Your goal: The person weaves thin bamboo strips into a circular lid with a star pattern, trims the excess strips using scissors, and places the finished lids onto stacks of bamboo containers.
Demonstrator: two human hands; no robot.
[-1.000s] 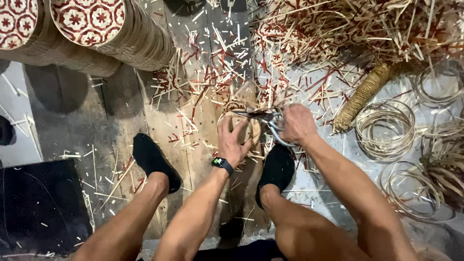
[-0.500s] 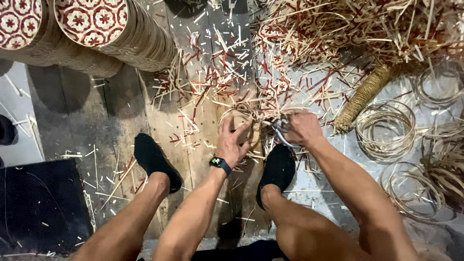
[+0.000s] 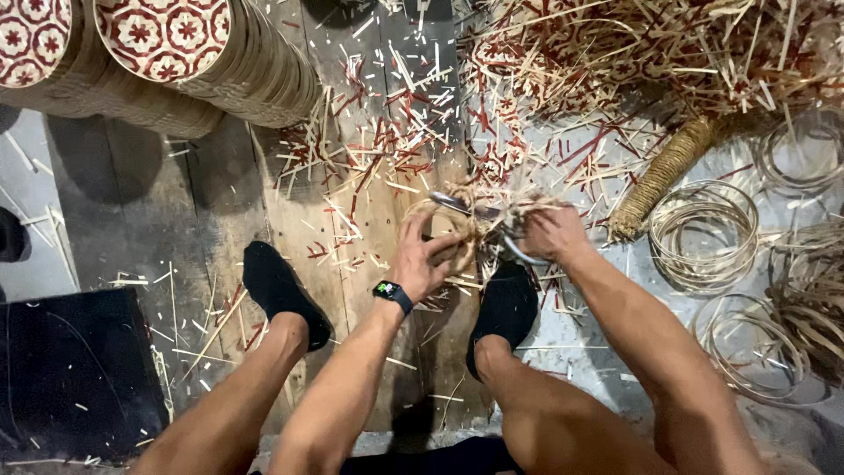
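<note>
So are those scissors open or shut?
Open: the scissors in the right hand show two metal blades spread apart over the straw bundle.

Stacks of round woven trays [image 3: 167, 40] with red-and-white flower patterns sit up at 11 o'clock, cut straw scraps [image 3: 378, 141] litter the wooden floor at 12, a twine-wrapped bundle [image 3: 664, 171] lies at 2, and coiled rattan hoops [image 3: 703, 233] at 3.

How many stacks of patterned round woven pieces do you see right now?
2, both at the top left: one stack cut by the left frame edge, the other stack just right of it, leaning over the floorboards. More may lie out of frame.
</note>
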